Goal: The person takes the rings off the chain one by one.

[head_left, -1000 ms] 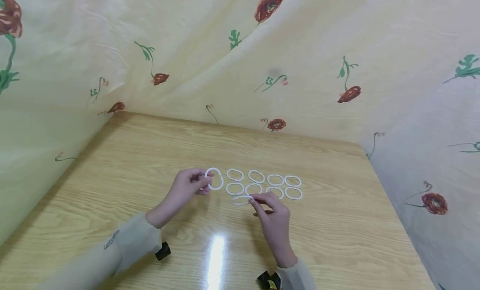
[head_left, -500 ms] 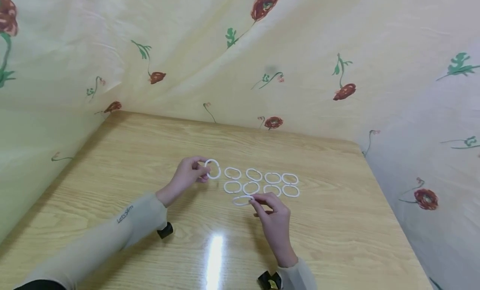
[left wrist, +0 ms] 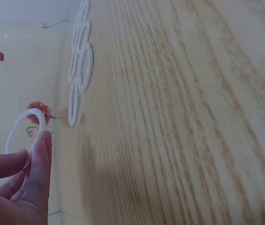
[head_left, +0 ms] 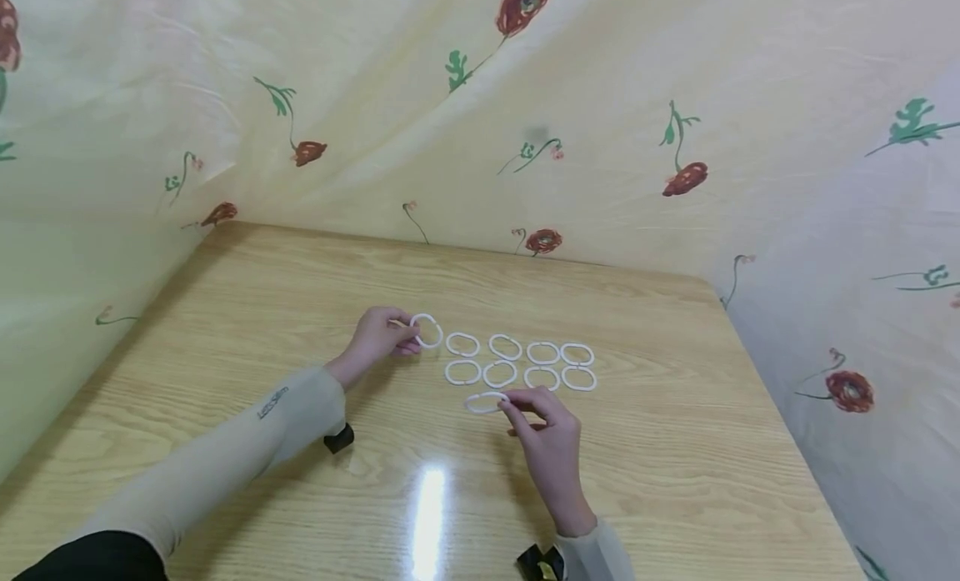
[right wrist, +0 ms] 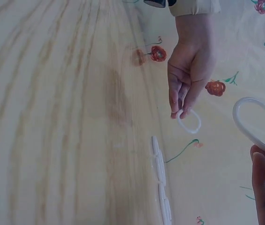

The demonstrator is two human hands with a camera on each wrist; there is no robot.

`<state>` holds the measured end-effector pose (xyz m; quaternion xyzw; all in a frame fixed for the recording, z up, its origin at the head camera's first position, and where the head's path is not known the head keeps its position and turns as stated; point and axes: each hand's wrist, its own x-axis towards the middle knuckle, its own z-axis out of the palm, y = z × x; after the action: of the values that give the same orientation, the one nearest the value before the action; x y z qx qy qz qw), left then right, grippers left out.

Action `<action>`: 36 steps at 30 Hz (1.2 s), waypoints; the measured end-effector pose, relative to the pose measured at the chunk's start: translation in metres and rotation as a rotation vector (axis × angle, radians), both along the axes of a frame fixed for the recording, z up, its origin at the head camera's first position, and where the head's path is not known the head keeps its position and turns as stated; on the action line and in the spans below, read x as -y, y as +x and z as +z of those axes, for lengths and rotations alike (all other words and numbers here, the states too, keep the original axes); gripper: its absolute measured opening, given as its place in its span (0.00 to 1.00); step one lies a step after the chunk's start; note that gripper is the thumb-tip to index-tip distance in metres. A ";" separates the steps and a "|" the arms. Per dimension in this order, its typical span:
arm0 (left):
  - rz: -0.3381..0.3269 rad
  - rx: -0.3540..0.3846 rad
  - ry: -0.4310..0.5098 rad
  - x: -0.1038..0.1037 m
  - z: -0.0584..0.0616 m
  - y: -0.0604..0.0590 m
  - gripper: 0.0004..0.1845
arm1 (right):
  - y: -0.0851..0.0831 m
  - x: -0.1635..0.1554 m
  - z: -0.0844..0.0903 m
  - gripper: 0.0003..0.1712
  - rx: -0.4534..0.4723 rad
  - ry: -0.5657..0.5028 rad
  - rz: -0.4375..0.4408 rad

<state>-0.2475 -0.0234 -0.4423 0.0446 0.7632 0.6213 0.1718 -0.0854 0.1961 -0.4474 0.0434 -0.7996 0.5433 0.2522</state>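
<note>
My left hand [head_left: 377, 338] pinches a white oval ring [head_left: 441, 334] between thumb and fingers, above the table left of the laid-out rings. The left wrist view shows this ring [left wrist: 9, 136] standing up from the fingertips. My right hand [head_left: 551, 438] pinches another white ring [head_left: 483, 413] by its right end, in front of the rows and tilted nearly flat to the head camera. In the right wrist view a small gap shows in that ring [right wrist: 237, 117]. Several like rings [head_left: 462, 356] lie on the table in two rows, close together.
The wood-grain table [head_left: 675, 448] reaches back to a cream curtain [head_left: 600, 81] with red flowers, which also hangs along both sides. A bright light reflection [head_left: 430, 514] lies on the tabletop between the forearms. Black wrist cameras [head_left: 340, 438] sit at the sleeves.
My left hand has moved away from me, toward the back of the table, carrying its ring lower toward the surface. The right hand stays in place. The head view has shifted slightly.
</note>
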 end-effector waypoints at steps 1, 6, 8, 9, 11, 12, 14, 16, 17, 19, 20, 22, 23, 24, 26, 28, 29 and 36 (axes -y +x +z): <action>0.002 0.004 0.002 -0.001 -0.001 -0.001 0.13 | 0.000 0.000 0.000 0.05 0.002 -0.004 -0.001; 0.009 0.019 0.013 -0.006 -0.006 -0.008 0.13 | 0.000 -0.001 -0.001 0.04 0.027 -0.020 -0.010; 0.011 0.029 0.016 -0.008 -0.008 -0.011 0.12 | 0.000 -0.001 -0.001 0.04 0.038 -0.026 -0.014; 0.009 0.034 0.014 -0.009 -0.010 -0.012 0.12 | 0.000 -0.002 -0.001 0.04 0.044 -0.025 -0.018; -0.004 0.045 -0.001 -0.011 -0.012 -0.014 0.11 | 0.000 -0.002 -0.001 0.04 0.053 -0.024 -0.023; -0.011 0.053 -0.012 -0.012 -0.013 -0.014 0.10 | 0.000 -0.002 -0.001 0.04 0.056 -0.023 -0.025; -0.030 0.072 -0.041 -0.013 -0.013 -0.016 0.09 | 0.000 -0.002 -0.001 0.04 0.065 -0.024 -0.026; -0.051 0.087 -0.069 -0.014 -0.012 -0.016 0.08 | 0.000 -0.001 0.000 0.04 0.070 -0.026 -0.029; -0.059 0.094 -0.084 -0.014 -0.011 -0.017 0.07 | 0.001 -0.001 0.000 0.04 0.073 -0.028 -0.031; -0.067 0.109 -0.107 -0.014 -0.009 -0.017 0.06 | 0.001 -0.001 0.000 0.04 0.075 -0.031 -0.036; -0.068 0.112 -0.117 -0.014 -0.008 -0.017 0.06 | 0.001 -0.001 0.001 0.04 0.076 -0.034 -0.039; -0.071 0.118 -0.121 -0.013 -0.008 -0.018 0.06 | 0.001 -0.001 0.001 0.04 0.078 -0.040 -0.044; -0.068 0.122 -0.124 -0.013 -0.007 -0.018 0.06 | 0.001 -0.001 0.001 0.04 0.079 -0.040 -0.048; -0.067 0.128 -0.120 -0.013 -0.008 -0.019 0.06 | 0.001 -0.001 0.001 0.04 0.078 -0.044 -0.049; -0.062 0.136 -0.110 -0.012 -0.008 -0.020 0.07 | 0.001 0.000 0.002 0.04 0.083 -0.051 -0.053; -0.055 0.147 -0.099 -0.012 -0.009 -0.021 0.07 | 0.001 0.000 0.003 0.04 0.087 -0.057 -0.056; -0.053 0.151 -0.092 -0.012 -0.009 -0.022 0.07 | 0.001 0.000 0.003 0.04 0.089 -0.057 -0.059; -0.061 0.172 -0.101 -0.011 -0.010 -0.024 0.07 | 0.000 0.000 0.003 0.04 0.096 -0.065 -0.062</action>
<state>-0.2715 -0.0122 -0.4526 0.0056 0.7741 0.5782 0.2578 -0.0857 0.1959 -0.4445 -0.0157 -0.7938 0.5622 0.2314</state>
